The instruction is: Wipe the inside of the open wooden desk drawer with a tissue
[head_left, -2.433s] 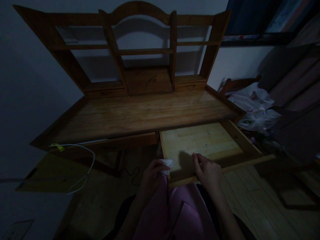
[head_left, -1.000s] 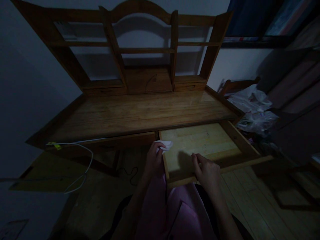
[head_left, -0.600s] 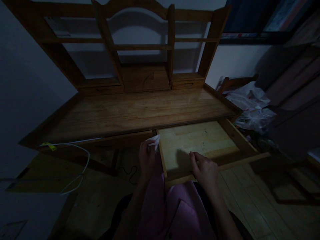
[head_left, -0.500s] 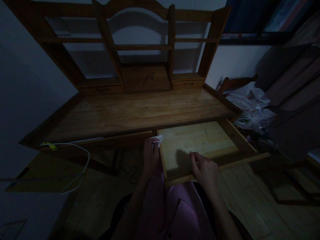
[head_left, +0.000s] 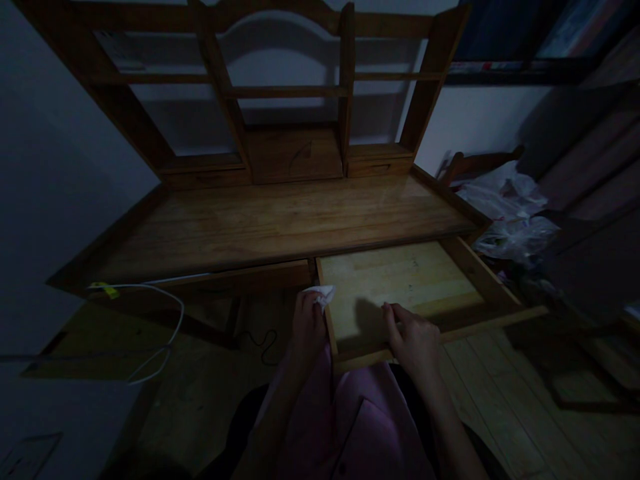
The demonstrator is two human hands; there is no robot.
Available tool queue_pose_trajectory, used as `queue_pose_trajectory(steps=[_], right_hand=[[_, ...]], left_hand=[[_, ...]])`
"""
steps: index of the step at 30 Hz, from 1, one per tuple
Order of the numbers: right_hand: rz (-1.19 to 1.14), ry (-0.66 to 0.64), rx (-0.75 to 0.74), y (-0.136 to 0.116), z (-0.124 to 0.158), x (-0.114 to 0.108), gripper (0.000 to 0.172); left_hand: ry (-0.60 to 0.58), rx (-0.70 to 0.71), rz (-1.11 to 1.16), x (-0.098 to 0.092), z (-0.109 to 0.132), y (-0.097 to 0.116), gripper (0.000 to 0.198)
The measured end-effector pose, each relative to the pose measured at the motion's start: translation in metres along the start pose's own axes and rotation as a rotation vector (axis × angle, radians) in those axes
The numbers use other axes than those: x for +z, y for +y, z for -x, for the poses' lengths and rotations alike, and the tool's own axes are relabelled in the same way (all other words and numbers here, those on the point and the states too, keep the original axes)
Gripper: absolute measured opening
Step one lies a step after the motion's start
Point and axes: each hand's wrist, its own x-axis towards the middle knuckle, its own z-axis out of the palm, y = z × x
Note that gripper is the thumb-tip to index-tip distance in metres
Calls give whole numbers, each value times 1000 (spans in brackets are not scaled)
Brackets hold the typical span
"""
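Observation:
A pulled-out wooden drawer (head_left: pixel 395 280) juts from the right front of the desk (head_left: pixel 295 213); its pale bottom is bare apart from small dark marks. My left hand (head_left: pixel 309 323) is closed on a crumpled white tissue (head_left: pixel 323 294) and presses it against the drawer's left side wall. At the drawer's front panel is my right hand (head_left: pixel 413 333), curled with thumb and fingers together over the top edge. Whether those fingers grip the panel or something small is hard to see. The room is dim.
A shelf unit (head_left: pixel 227 93) rises at the back of the desk. White cable (head_left: pixel 181 313) with a yellow tag hangs at the left front. Plastic bags (head_left: pixel 515 213) are heaped on a chair to the right. A dark cord (head_left: pixel 263 340) lies on the floor below.
My left hand has slid the tissue along the drawer's left wall toward me. The right hand stays at the front panel. The view has shifted slightly.

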Motion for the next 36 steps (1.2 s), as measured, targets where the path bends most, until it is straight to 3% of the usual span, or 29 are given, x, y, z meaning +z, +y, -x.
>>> queue_pose_trajectory(steps=[8,13,20,23,36], right_hand=[[-2,18,-9,1,1,2,40],[-15,23,-9,1,1,1,41],[-9,5,-9,1,1,1,40],[5,15,-2,1,1,2,40],[-16,19,0,1,2,2,40]], left_hand=[[-18,46,47,-2,28,0,21],[-60,-8,61,-12,46,12,23],[-197,-3,135,-28,71,11,22],[-255,2,217,-33,74,8,28],[-459,-35,442,-52,72,0,18]])
